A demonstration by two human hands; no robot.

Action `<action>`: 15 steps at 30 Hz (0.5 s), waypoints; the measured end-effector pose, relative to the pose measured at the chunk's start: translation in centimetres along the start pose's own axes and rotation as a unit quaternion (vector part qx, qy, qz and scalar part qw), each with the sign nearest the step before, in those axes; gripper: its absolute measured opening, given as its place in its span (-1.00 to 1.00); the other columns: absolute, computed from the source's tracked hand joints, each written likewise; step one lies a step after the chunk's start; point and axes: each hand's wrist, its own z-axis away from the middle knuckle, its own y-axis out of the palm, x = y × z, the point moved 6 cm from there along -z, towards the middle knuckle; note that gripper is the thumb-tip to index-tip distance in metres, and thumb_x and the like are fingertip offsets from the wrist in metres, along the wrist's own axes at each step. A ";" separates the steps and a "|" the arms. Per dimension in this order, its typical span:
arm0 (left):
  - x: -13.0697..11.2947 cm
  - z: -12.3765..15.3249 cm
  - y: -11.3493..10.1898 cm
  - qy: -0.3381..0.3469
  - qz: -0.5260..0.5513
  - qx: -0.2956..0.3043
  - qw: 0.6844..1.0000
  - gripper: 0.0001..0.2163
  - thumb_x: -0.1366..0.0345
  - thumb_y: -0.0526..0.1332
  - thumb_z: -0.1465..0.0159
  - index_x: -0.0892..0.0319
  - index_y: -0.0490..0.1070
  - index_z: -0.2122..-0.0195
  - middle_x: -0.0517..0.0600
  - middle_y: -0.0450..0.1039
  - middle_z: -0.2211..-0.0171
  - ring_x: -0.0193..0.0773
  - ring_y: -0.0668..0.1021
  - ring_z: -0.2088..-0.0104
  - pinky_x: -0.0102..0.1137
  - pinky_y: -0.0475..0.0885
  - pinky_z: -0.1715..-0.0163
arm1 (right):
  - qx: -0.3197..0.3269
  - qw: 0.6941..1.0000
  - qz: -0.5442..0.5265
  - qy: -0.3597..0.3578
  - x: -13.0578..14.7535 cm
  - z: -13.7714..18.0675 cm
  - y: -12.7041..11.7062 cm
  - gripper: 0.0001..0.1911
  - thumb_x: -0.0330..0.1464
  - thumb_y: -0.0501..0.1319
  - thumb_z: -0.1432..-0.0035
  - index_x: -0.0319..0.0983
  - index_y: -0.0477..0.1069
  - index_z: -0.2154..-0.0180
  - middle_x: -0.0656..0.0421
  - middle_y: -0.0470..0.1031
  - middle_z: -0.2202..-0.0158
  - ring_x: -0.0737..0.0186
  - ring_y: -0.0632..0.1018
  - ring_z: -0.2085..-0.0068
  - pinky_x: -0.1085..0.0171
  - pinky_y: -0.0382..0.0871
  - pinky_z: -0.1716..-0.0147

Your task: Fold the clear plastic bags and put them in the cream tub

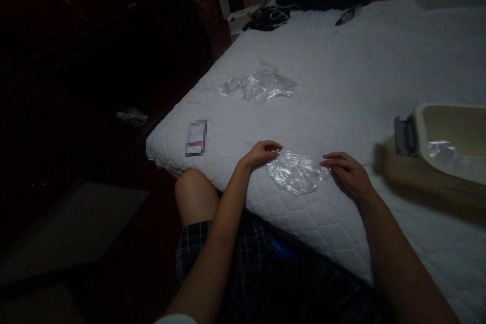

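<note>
Bag: at near edge of bed, taut, seemingly for flatness
Left hand: grip pinching bag
Right hand: grip pinching bag

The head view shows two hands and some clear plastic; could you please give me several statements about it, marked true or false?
1. The left hand and right hand both hold the clear plastic piece. True.
2. The phone touches the left hand. False: the phone lies apart from it.
3. Crumpled plastic lies on the bed. True.
4. The beige container stands left of both hands. False: the beige container stands right of them.
</note>
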 end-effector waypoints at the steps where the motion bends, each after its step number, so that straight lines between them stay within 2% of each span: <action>1: 0.0 0.0 0.0 0.008 -0.009 0.000 1.000 -0.73 0.38 0.32 0.02 0.31 0.49 0.25 0.01 0.46 0.38 -0.45 0.40 0.45 -0.50 0.25 0.43 | 0.003 1.000 -0.005 -0.001 0.0 0.0 0.0 -0.81 -0.35 0.15 -0.02 -0.15 0.56 0.41 0.10 0.50 0.23 0.13 0.50 0.16 0.12 0.39 0.18; 4: 0.0 -0.1 -0.2 0.018 -0.037 -0.004 0.999 -0.75 0.41 0.29 0.00 0.31 0.48 0.25 0.03 0.47 0.33 -0.43 0.42 0.42 -0.49 0.28 0.39 | 0.019 0.999 -0.034 0.013 0.0 0.1 -0.1 -0.80 -0.29 0.17 -0.03 -0.16 0.57 0.37 0.08 0.49 0.20 0.13 0.50 0.18 0.15 0.41 0.24; 7: 0.1 -0.2 -0.4 0.019 -0.052 -0.008 0.998 -0.74 0.44 0.26 0.00 0.31 0.47 0.23 0.05 0.48 0.29 -0.42 0.43 0.39 -0.48 0.30 0.36 | 0.004 0.995 -0.066 0.071 -0.6 0.4 -0.2 -0.75 -0.21 0.18 -0.05 -0.17 0.54 0.30 0.08 0.48 0.19 0.23 0.50 0.35 0.26 0.39 0.47; 10: 0.5 -0.3 -0.6 0.019 -0.044 -0.017 0.999 -0.73 0.45 0.26 0.00 0.30 0.47 0.23 0.04 0.48 0.29 -0.42 0.44 0.38 -0.48 0.31 0.33 | -0.070 0.981 -0.070 0.166 -1.3 1.0 -1.0 -0.68 -0.09 0.19 -0.05 -0.21 0.50 0.38 0.14 0.48 0.44 0.35 0.40 0.58 0.34 0.26 0.65; 12: 0.8 -0.4 -0.7 0.020 -0.029 -0.028 0.999 -0.73 0.45 0.26 0.02 0.29 0.46 0.24 0.03 0.48 0.29 -0.41 0.45 0.36 -0.48 0.31 0.32 | -0.093 0.966 -0.063 0.234 -1.5 1.5 -1.2 -0.58 0.00 0.17 -0.04 -0.24 0.45 0.48 0.19 0.39 0.63 0.39 0.30 0.69 0.37 0.14 0.74; 15: 1.1 -0.4 -1.0 0.023 -0.010 -0.046 0.999 -0.73 0.46 0.27 0.04 0.28 0.47 0.25 0.03 0.48 0.29 -0.39 0.46 0.34 -0.46 0.31 0.29 | -0.031 0.949 -0.066 0.308 -1.0 1.8 -0.5 -0.45 0.10 0.14 0.01 -0.29 0.43 0.51 0.17 0.35 0.72 0.42 0.23 0.76 0.38 0.02 0.80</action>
